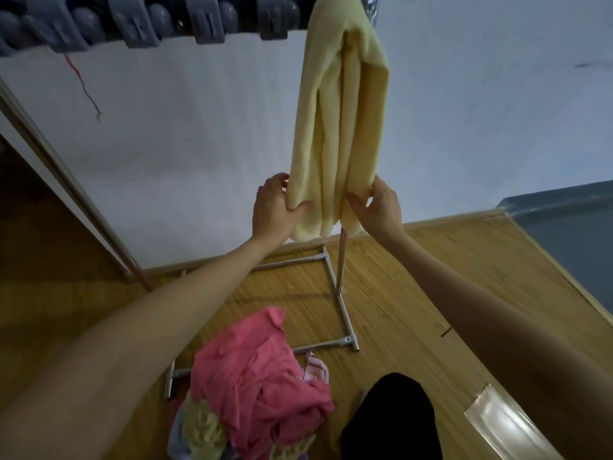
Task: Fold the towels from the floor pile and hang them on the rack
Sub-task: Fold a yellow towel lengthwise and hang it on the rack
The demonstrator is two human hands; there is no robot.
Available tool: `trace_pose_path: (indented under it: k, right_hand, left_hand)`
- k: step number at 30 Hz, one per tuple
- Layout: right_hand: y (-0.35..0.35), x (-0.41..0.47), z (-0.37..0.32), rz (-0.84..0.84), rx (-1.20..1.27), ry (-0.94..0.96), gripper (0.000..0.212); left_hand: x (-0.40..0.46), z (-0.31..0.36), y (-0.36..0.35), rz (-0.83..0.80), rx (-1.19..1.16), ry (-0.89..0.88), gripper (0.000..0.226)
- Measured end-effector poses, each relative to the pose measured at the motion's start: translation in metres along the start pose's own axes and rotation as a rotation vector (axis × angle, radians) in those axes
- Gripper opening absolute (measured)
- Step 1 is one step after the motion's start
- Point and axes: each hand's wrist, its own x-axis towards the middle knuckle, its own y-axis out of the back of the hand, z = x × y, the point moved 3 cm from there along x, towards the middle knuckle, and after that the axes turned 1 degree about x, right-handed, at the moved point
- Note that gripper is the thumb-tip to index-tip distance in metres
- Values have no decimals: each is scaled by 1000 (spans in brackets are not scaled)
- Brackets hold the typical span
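Yellow towel (341, 127), folded into long layers, hangs from the top of the rack (335, 287), whose thin upright pole and square metal base frame stand on the wooden floor (414, 310) directly below it. The left hand (273, 207) pinches the towel's lower left edge, thumb in front and fingers curled behind the cloth. The right hand (379, 207) grips the lower right edge the same way, its fingers wrapped round the outer fold. Both forearms reach up from the bottom of the view. Below the towel and nearer the person, the floor pile (258, 386) lies against the base frame: a crumpled pink towel on top, pale yellow cloth showing beneath it. Grey clips (139, 24) line the bar to the left of the towel's top. Behind the towel is a white wall (182, 144).
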Motion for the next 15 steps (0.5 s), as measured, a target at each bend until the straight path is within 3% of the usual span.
trace_pose_path:
  k: [3, 6, 11, 15]
  right_hand:
    - [-12, -5, 14, 29, 86, -88, 13]
    - [-18, -6, 27, 118, 81, -127, 15]
    - [-23, -4, 36, 202, -98, -158, 14]
    - [-36, -4, 43, 189, -152, -136, 15]
  left_hand:
    - [-1, -5, -13, -60, -146, 150, 38]
    - [3, -15, -11, 40, -111, 173, 22]
    - [6, -35, 3, 285, 114, 144, 25]
    - [6, -42, -9, 256, 154, 32, 29]
